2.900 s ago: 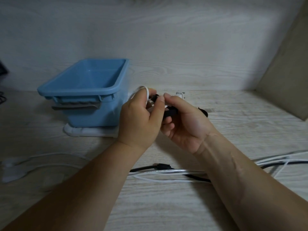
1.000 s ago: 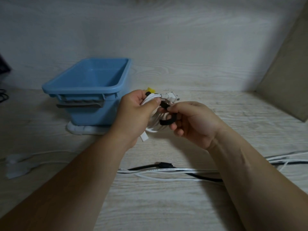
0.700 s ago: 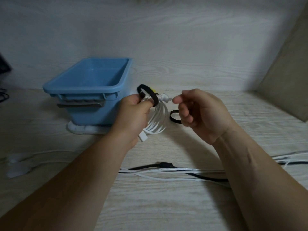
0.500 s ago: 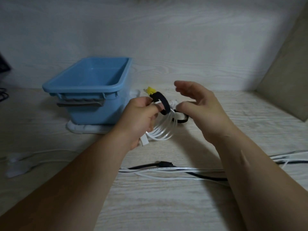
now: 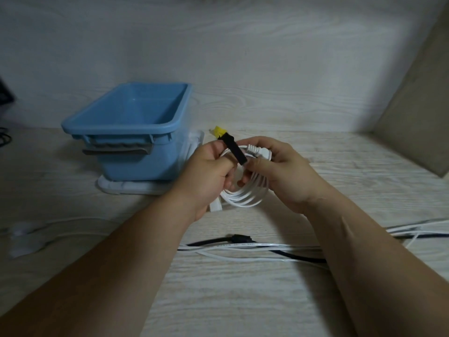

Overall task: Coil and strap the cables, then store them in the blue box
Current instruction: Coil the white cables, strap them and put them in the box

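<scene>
coil: the white cable coil (image 5: 245,194) is up off the bench (image 5: 243,300), held between both hands, with its loops hanging below the thumbs

left grip: the left grip (image 5: 206,176) is curled round the left side of the coil and squeezes the loops together

right grip: the right grip (image 5: 284,176) is curled round the right side, by the white plug (image 5: 261,152). Its thumb tip looks to be pinching the low end of the strap, can't tell for sure.

strap: the black strap (image 5: 234,152) lies across the top of the coil. Its long axis slants from the yellow tip (image 5: 218,131), up-left above the left fingers, down-right to the right thumb.

what matters next: the free yellow end pokes out on the left grip's side, so I'd guess the wrap goes round the loops from there. It doesn't look closed yet.

box: the blue box (image 5: 116,127) is left of and beyond the hands, open on top, and the left grip is nearer to it

leftovers: loose cables (image 5: 243,246), white and black, lie on the bench nearer the person
</scene>
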